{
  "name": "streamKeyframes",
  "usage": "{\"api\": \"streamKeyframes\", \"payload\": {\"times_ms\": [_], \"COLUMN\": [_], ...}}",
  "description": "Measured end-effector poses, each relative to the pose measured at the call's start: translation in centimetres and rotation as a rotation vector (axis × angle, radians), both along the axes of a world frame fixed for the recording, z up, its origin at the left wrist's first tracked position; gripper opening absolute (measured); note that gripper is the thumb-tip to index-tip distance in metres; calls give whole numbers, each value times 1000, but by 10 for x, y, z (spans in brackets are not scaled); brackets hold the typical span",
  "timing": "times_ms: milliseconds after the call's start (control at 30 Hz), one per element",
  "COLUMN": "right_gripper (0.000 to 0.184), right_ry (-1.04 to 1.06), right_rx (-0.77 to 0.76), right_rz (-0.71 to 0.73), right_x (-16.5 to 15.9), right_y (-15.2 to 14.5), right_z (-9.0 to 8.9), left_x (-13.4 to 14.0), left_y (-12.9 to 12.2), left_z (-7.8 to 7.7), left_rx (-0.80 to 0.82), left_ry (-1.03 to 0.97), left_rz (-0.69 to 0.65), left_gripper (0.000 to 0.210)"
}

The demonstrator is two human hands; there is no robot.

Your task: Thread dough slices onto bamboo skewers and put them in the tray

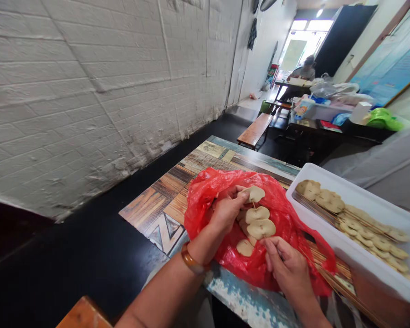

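Note:
My left hand (227,212) pinches a round, flat, beige slice (256,194) at the top end of a thin wooden skewer (253,205). My right hand (287,262) is closed around the skewer's lower end. Two more beige slices (260,229) are threaded between the hands, the skewer passing through their middles. Both hands are over a spread red plastic bag (205,189). Other loose slices, one of them a beige disc (245,248), lie in the bag below. What the food is, I cannot tell for certain.
At right a white plastic tub (314,221) holds several filled skewers (328,199). Bare skewers (343,289) lie beside the bag on the patchwork-patterned table (150,205). Beyond are a wooden bench (256,130), a cluttered table and a seated person (305,70). A white wall (105,91) runs along the left.

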State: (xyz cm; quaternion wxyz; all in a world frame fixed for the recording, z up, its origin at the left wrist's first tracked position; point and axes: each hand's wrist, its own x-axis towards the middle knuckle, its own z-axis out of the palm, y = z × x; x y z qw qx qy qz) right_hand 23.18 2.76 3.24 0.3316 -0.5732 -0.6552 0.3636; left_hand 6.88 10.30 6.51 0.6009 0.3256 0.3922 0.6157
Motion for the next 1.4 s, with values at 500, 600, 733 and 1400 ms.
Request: {"api": "streamKeyframes", "payload": {"times_ms": [500, 600, 733, 1400], "right_gripper": [38, 37, 36, 36], "right_ry": [198, 207, 207, 186], "right_rx": [-159, -172, -160, -121], "right_rz": [-1, -9, -6, 1], "right_x": [1, 1, 1, -1], "right_y": [3, 3, 2, 4], "right_z": [4, 4, 2, 1], "left_x": [-1, -1, 0, 2], "left_y": [1, 1, 2, -1], "left_z": [-1, -3, -6, -2], "left_rx": [8, 7, 9, 22], "left_ry": [10, 6, 0, -8], "left_rz": [-54, -43, 6, -4], "left_gripper": [23, 24, 23, 21]}}
